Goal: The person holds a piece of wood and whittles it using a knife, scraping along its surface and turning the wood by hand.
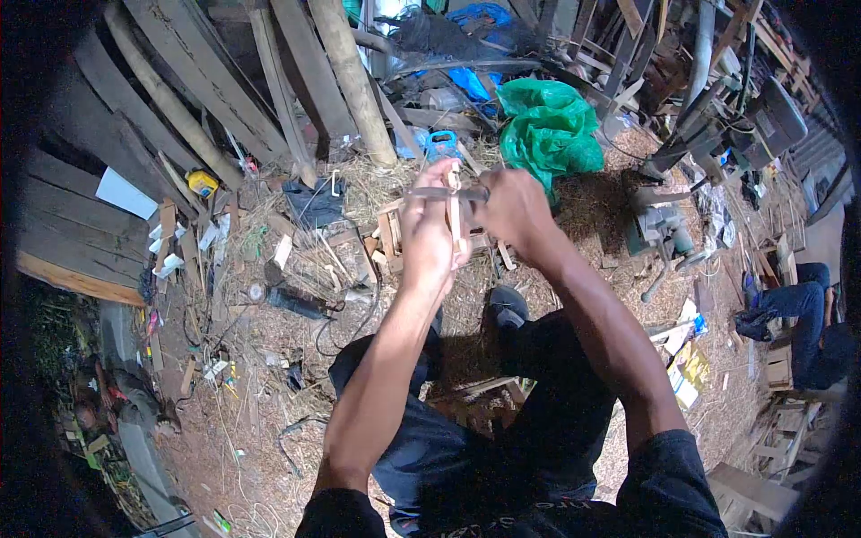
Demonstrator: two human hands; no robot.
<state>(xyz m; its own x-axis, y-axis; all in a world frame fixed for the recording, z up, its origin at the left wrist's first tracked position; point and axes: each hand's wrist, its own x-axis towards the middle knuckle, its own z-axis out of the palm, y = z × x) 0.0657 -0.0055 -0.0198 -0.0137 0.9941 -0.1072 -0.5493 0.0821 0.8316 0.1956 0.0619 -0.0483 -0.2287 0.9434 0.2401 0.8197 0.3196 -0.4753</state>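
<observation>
In front of me my left hand grips a thin, pale strip of wood, held upright with its top end between the fingers. My right hand is closed on a knife. Its flat grey blade lies across the upper part of the strip and points to the left. Most of the handle is hidden by my right fingers. Both hands are above the ground, out past my knees and dark shoe.
Wood scraps and shavings litter the ground. A green plastic sheet lies ahead, near a blue object. Planks and poles lean at upper left. A metal machine stands right. Another person's legs show far right.
</observation>
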